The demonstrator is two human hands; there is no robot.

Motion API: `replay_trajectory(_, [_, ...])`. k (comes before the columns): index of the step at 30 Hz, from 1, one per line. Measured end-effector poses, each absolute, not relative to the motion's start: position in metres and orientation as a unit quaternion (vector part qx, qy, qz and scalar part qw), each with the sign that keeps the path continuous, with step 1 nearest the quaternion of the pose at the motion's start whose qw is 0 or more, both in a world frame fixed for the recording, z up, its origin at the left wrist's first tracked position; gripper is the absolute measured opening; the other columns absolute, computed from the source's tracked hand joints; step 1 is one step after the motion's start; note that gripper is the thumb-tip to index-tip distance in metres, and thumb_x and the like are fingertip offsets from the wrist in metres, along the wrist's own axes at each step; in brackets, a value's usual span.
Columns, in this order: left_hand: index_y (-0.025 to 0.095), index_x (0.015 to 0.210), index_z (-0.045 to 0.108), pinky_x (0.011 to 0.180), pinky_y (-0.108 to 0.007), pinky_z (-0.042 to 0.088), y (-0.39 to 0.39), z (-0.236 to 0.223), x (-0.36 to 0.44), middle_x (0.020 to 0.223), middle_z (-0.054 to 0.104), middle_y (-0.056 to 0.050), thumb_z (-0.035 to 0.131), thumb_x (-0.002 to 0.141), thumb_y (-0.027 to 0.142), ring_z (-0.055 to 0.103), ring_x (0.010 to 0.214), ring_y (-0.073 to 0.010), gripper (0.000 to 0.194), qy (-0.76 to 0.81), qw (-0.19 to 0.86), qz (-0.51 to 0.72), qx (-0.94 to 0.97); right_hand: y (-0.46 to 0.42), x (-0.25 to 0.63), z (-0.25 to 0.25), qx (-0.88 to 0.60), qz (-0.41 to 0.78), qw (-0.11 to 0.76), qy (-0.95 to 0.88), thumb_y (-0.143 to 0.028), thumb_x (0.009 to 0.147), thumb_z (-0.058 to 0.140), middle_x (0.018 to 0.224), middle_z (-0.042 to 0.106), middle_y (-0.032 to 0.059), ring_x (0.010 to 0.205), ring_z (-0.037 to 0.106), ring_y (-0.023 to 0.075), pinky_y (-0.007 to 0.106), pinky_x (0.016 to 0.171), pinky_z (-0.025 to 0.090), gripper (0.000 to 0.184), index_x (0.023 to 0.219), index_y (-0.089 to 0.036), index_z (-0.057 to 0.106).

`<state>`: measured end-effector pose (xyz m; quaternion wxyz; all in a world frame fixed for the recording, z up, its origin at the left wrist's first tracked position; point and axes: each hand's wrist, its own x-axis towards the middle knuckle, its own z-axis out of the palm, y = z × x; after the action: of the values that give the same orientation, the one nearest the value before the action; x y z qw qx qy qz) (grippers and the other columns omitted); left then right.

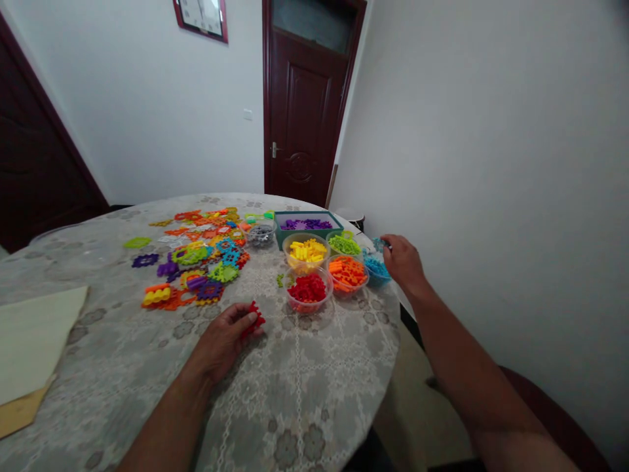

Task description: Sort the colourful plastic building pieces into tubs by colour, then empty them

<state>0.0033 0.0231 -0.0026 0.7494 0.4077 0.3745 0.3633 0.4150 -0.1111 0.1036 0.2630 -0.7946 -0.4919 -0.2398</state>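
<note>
Red pieces (253, 320) are held in the left hand (220, 342), the thumb and fingers clamped on them, low over the patterned tablecloth (275, 406). The red bowl (307, 291), filled with similar pieces, stands just beyond and to the right. By the right hand (403, 260), what appear to be blue pieces (380, 244) are gripped at the fingertips, above the blue bowl (377, 270); the exact finger contact cannot be told. The orange bowl (348, 275) lies beside the blue one, and loose mixed pieces (196, 262) are spread to the left.

Spillage is judged the chief hazard: the blue bowl is set close to the table's rim, so it could be tipped or pushed off by a knock from the right wrist. Pieces could be dropped to the floor if the pinch were loosened outside the bowl. Colours could be mixed if red pieces were released over a neighbouring bowl, since the bowls are crowded together.
</note>
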Motion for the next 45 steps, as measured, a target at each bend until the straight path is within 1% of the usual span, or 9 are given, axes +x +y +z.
replay_trajectory(3, [0.017,0.096,0.073,0.079,-0.032,0.067,0.024,-0.004,0.003,0.096,0.073,-0.006,0.085,0.08,0.01,0.072,0.083,-0.0163,0.021,0.371,0.747,0.367,0.413,-0.101,0.435,0.097,-0.843,-0.215,0.188,-0.456,-0.013,0.096,0.051,0.119,0.075,0.0177,0.108,0.069,0.0267,0.035,0.097,0.051,0.037,0.126,-0.014,0.073])
replay_trajectory(6, [0.016,0.096,0.074,0.069,-0.024,0.062,0.023,-0.003,0.002,0.093,0.074,-0.006,0.091,0.075,0.018,0.07,0.078,-0.0144,0.026,0.376,0.742,0.365,0.419,-0.101,0.435,0.086,-0.851,-0.202,0.18,-0.45,-0.011,0.096,0.049,0.114,0.077,0.0188,0.101,0.071,0.027,0.036,0.093,0.052,0.037,0.124,-0.012,0.074])
replay_trajectory(12, [0.015,0.092,0.074,0.057,-0.02,0.051,0.019,-0.002,0.003,0.085,0.072,-0.005,0.096,0.066,0.035,0.063,0.069,-0.0125,0.04,0.372,0.728,0.365,0.445,-0.112,0.368,0.067,-0.748,-0.22,0.326,-0.535,-0.02,0.097,0.048,0.112,0.077,0.0156,0.104,0.071,0.0281,0.042,0.099,0.054,0.031,0.112,-0.015,0.076])
replay_trajectory(17, [0.016,0.093,0.077,0.074,-0.031,0.059,0.019,-0.005,0.002,0.093,0.074,-0.007,0.096,0.063,0.029,0.069,0.081,-0.0177,0.038,0.339,0.758,0.353,0.431,-0.113,0.255,0.053,-0.637,-0.029,0.41,-0.653,-0.024,0.101,0.056,0.111,0.078,0.0098,0.101,0.073,0.0237,0.039,0.093,0.058,0.023,0.116,-0.021,0.073])
replay_trajectory(22, [0.016,0.101,0.081,0.082,-0.032,0.057,0.017,-0.006,-0.001,0.102,0.076,-0.01,0.092,0.069,0.025,0.071,0.087,-0.0195,0.035,0.286,0.761,0.299,0.499,-0.096,0.187,0.037,-0.588,0.09,0.404,-0.695,-0.019,0.1,0.059,0.121,0.074,0.0122,0.094,0.071,0.0198,0.037,0.092,0.057,0.038,0.137,-0.018,0.065])
replay_trajectory(30, [0.018,0.108,0.075,0.079,-0.032,0.057,0.013,-0.006,-0.001,0.098,0.076,-0.009,0.091,0.072,0.026,0.071,0.086,-0.0202,0.04,0.253,0.754,0.273,0.541,-0.091,0.176,0.04,-0.602,0.159,0.43,-0.654,-0.015,0.094,0.064,0.089,0.074,0.0011,0.083,0.068,0.0161,0.028,0.078,0.05,0.012,0.095,-0.021,0.074])
replay_trajectory(35, [0.016,0.1,0.074,0.068,-0.031,0.058,0.014,-0.005,0.002,0.081,0.068,-0.003,0.091,0.067,0.027,0.065,0.071,-0.016,0.038,0.313,0.73,0.366,0.485,-0.091,0.215,0.056,-0.644,0.007,0.466,-0.606,-0.022,0.098,0.058,0.097,0.072,0.0047,0.088,0.067,0.0198,0.032,0.082,0.052,0.013,0.099,-0.021,0.072])
replay_trajectory(40, [0.015,0.095,0.072,0.064,-0.031,0.058,0.023,-0.007,0.0,0.079,0.066,-0.002,0.088,0.066,0.032,0.064,0.068,-0.0151,0.038,0.361,0.68,0.462,0.44,-0.08,0.243,0.056,-0.656,-0.174,0.395,-0.619,-0.019,0.098,0.052,0.101,0.07,0.0108,0.101,0.063,0.027,0.044,0.098,0.049,0.016,0.1,-0.021,0.068])
replay_trajectory(45, [0.016,0.098,0.071,0.062,-0.03,0.058,0.032,-0.008,-0.005,0.078,0.065,-0.001,0.081,0.067,0.034,0.063,0.067,-0.0148,0.037,0.412,0.604,0.558,0.392,-0.083,0.194,0.035,-0.607,-0.129,0.415,-0.666,-0.02,0.101,0.053,0.102,0.071,0.0095,0.101,0.065,0.0252,0.042,0.096,0.053,0.015,0.102,-0.022,0.067])
